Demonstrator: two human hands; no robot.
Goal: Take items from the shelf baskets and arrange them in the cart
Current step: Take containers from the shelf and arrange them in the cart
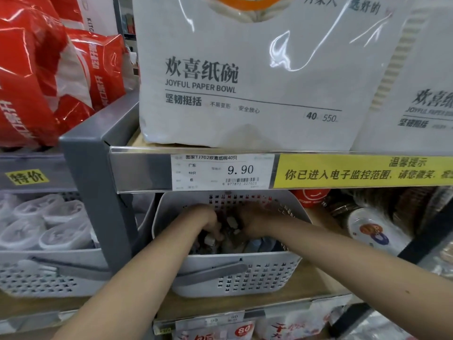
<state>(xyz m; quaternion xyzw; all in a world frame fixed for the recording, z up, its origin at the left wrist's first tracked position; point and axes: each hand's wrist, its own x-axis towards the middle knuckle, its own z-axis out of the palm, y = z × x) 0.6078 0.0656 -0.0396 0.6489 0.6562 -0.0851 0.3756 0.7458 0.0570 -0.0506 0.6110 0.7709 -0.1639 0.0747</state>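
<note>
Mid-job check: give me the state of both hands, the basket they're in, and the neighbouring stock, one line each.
left hand: inside the basket, fingers curled on small items
right hand: inside the basket, fingers curled on small items
white basket: on the lower shelf, holding small items, handle folded down in front
paper bowl pack: upright on the upper shelf
left basket: holding white rolls

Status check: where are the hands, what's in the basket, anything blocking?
Left hand and right hand both down in the white basket, fingers curled on small items. Items too dark to identify. Shelf edge hangs low over the basket.
</note>
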